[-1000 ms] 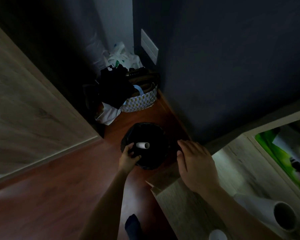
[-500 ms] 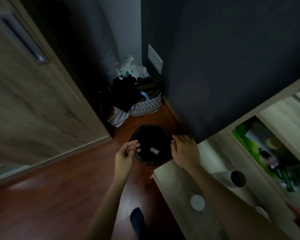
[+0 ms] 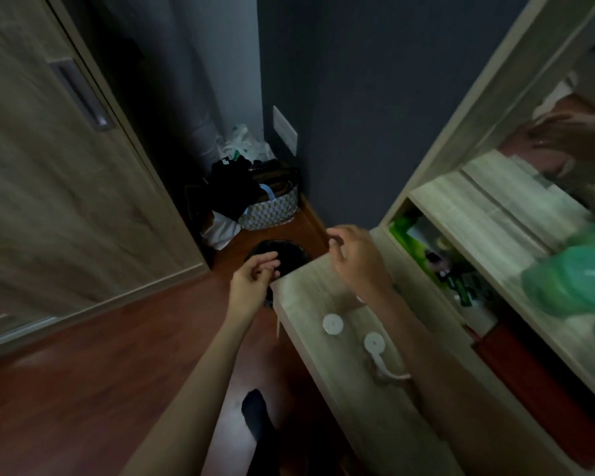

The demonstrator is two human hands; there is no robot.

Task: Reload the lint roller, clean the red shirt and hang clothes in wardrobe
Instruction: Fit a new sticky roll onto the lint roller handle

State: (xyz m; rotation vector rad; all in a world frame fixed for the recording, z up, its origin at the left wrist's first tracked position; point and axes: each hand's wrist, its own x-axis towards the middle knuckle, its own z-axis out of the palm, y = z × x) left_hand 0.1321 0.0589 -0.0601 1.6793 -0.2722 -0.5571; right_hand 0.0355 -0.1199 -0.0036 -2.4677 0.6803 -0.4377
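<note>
My left hand (image 3: 253,276) hovers over the near rim of a black-lined waste bin (image 3: 282,250) on the floor, fingers loosely apart, holding nothing. My right hand (image 3: 354,257) is above the far corner of the wooden desk (image 3: 310,297), fingers curled and apart, empty. On the desk lie a white round cap (image 3: 333,323) and the white lint roller handle (image 3: 378,352), partly hidden under my right forearm. The bin's inside is too dark to see. No red shirt is in view.
A patterned basket (image 3: 272,211) heaped with dark clothes and white bags stands in the corner beyond the bin. A wooden sliding door (image 3: 49,173) fills the left. Shelves (image 3: 495,242) with green items rise right of the desk. My socked foot (image 3: 255,417) is on the red-brown floor.
My left hand dropped the empty white roll core into the bin and drew back. My view lifted and pulled away; my right hand rose off the desk corner.
</note>
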